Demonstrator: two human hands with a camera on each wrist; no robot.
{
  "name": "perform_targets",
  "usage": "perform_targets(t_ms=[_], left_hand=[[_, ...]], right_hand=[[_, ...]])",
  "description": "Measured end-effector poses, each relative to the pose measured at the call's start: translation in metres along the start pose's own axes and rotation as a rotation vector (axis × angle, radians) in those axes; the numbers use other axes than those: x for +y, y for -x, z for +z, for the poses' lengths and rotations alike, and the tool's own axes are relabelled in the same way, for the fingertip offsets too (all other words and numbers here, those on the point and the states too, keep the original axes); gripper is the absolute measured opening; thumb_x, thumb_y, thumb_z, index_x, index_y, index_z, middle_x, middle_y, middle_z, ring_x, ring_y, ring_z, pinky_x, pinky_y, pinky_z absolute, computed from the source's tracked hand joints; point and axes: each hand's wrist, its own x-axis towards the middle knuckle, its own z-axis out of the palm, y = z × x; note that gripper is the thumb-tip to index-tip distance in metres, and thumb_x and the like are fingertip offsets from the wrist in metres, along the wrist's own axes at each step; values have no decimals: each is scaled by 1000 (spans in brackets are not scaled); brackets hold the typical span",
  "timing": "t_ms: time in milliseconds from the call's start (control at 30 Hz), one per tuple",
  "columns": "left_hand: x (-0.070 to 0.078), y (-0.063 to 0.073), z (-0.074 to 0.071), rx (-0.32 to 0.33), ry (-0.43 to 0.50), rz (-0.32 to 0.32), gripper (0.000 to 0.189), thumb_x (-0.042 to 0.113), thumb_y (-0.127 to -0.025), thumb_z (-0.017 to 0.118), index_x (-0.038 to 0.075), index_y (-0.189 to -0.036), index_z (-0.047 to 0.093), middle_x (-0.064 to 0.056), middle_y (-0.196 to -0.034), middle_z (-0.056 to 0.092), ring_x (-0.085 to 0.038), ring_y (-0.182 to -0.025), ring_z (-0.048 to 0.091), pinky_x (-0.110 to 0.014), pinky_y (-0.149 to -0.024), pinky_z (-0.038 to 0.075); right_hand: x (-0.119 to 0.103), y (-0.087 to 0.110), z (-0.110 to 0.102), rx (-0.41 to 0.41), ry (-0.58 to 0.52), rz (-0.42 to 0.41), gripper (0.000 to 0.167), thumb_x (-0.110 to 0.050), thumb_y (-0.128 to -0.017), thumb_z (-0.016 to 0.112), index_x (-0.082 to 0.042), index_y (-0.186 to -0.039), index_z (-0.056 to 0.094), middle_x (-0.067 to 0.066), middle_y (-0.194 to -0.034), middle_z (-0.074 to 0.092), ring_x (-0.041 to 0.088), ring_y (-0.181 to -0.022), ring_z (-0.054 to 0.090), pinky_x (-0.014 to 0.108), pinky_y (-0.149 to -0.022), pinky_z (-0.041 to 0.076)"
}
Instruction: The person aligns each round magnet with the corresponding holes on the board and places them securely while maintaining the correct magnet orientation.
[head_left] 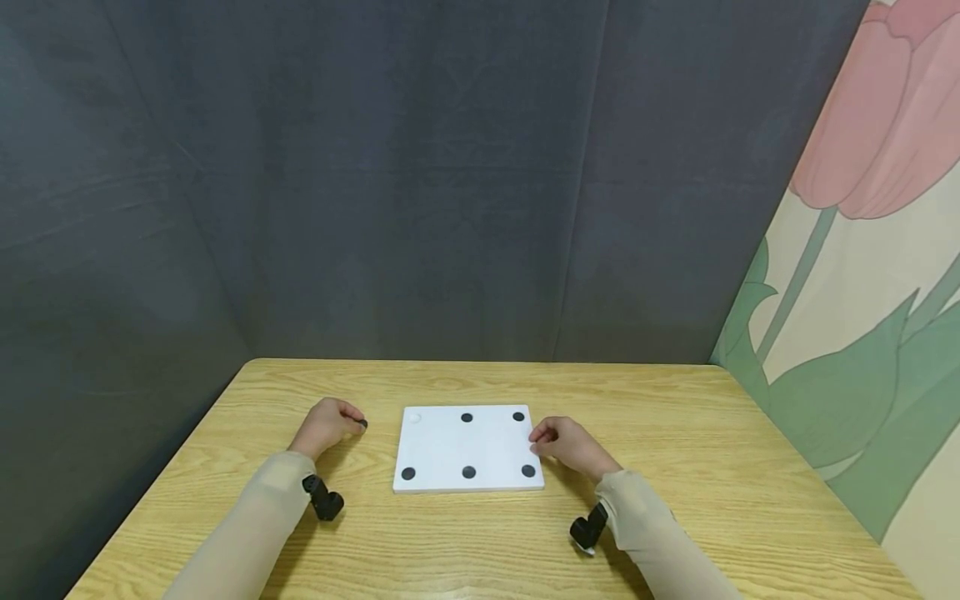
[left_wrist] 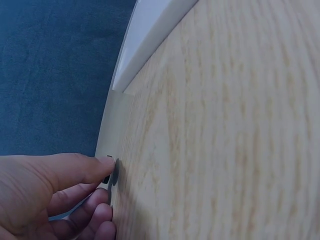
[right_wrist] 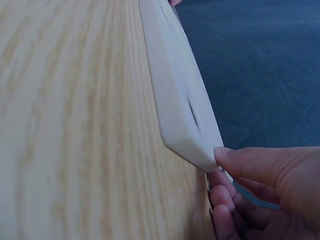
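A small black disc (head_left: 363, 423) is pinched between the thumb and fingertips of my left hand (head_left: 324, 427), low over the table to the left of a white board. In the left wrist view the disc (left_wrist: 106, 179) is mostly covered by the thumb. The flat white board (head_left: 442, 446) bears several black discs (head_left: 468, 472) in two rows, and a pale round spot (head_left: 416, 418) marks its far left corner. My right hand (head_left: 567, 442) grips the board's right edge; in the right wrist view the thumb lies at the rim and the other fingers curl beside it.
The wood-grain table (head_left: 465, 550) extends around the board. A dark curtain (head_left: 412, 183) hangs behind the far edge. At the right stands a wall painted with tulips (head_left: 855, 333). Both wrists wear small black cameras (head_left: 326, 502).
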Motion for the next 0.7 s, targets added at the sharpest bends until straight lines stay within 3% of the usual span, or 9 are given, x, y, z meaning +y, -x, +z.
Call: perform_targets(t_ms=[300, 700], left_hand=[[8, -1, 2, 3, -19, -5, 15, 10, -84, 73, 3, -96, 70, -12, -97, 65, -23, -84, 54, -35, -75, 44], [16, -4, 7, 0, -27, 46, 16, 12, -82, 74, 3, -95, 71, -9, -92, 66, -20, -79, 53, -31, -68, 43]], right_hand=[[2, 0, 0, -7, -1, -18, 6, -2, -87, 68, -4, -91, 65, 6, -83, 58, 16, -74, 49, 25, -63, 41], [2, -2, 1, 3, 3, -8, 7, -1, -86, 68, -5, -90, 65, 5, -83, 58, 17, -75, 50, 28, -67, 42]])
